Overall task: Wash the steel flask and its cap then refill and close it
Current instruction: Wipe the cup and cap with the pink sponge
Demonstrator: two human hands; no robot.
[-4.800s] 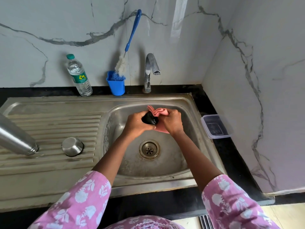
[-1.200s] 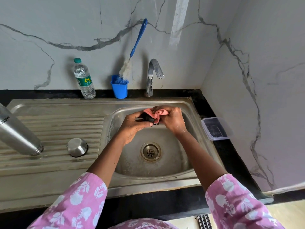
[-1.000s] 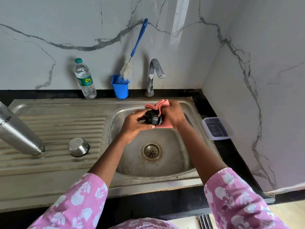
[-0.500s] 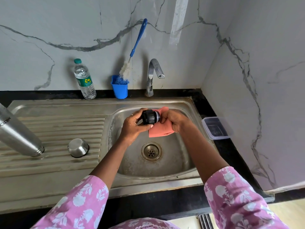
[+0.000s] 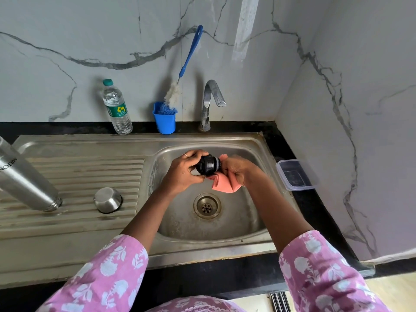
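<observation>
Over the round basin of the stainless-steel sink unit, above and just behind the steel drain strainer, both hands meet on a black ribbed plastic flask cap. The left hand grips the cap's dark outer end with curled fingers and thumb; a ring shows on one finger. The right hand is clenched round a crumpled salmon-pink cloth, pressing it to the cap's grey threaded end while a fold of the cloth hangs down over the basin. On the ribbed drainboard at the unit's left side, the tall brushed-steel flask rests mouth end down on the ridges near the left edge, its body slanting up out of view. Near it, toward the basin, a small round steel cup lid sits upside down on the ridges. Along the back edge, against the white veined marble wall, stand a clear plastic water bottle with a green cap, a blue plastic holder with a blue-handled bottle brush leaning out of it, and a curved chrome tap behind the basin. A clear lidded plastic box lies on the black stone counter just beside the unit's right edge. Pink floral sleeves cover both forearms.
</observation>
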